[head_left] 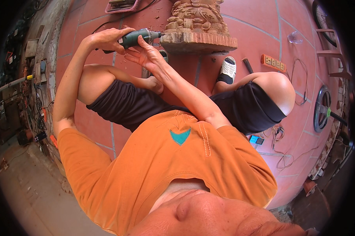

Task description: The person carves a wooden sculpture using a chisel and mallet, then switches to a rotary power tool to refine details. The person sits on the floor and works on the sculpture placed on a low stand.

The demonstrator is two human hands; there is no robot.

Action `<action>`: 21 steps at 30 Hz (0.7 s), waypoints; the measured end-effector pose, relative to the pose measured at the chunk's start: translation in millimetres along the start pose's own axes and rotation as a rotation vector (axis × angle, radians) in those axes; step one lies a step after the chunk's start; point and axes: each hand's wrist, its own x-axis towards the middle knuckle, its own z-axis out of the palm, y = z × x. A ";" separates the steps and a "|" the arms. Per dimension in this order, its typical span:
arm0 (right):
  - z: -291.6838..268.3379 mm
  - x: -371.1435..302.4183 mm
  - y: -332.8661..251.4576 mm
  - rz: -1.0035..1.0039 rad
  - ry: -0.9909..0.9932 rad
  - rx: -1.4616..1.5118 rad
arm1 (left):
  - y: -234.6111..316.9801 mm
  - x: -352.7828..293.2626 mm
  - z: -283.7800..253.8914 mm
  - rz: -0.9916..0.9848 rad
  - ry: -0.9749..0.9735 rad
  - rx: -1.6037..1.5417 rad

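My left hand [110, 40] is wrapped round the rear of a dark green rotary grinder [132, 38] with a grey front end. The grinder's tip points right and meets or nearly meets the left end of a carved wooden piece [195, 19], whose thick rough base [199, 40] faces me. Under the front of the grinder, my right hand [145, 56] has its fingers stretched out to the left. Its thumb leans against the grinder's body, and its palm shows. Whether the right hand bears any of the tool's weight I cannot tell.
A pink tray [135, 7] of tools lies at the far left. Right of the carving are a dark-handled tool [247, 65], an orange power strip [273, 63] with cables and a clear cup [295, 37]. A phone [256, 140] lies beside my right leg. A plastic chair [334, 55] stands far right.
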 end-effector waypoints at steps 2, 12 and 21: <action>-0.3 -0.6 0.9 -0.006 0.003 0.002 | 4.4 -2.1 -2.0 -0.007 -0.008 -0.022; 6.5 -10.5 4.1 -0.009 0.007 -0.021 | 10.8 -4.8 -5.8 -0.034 -0.048 -0.051; 7.8 -11.3 4.8 -0.007 0.023 -0.034 | 2.0 -2.6 0.2 0.028 -0.008 -0.031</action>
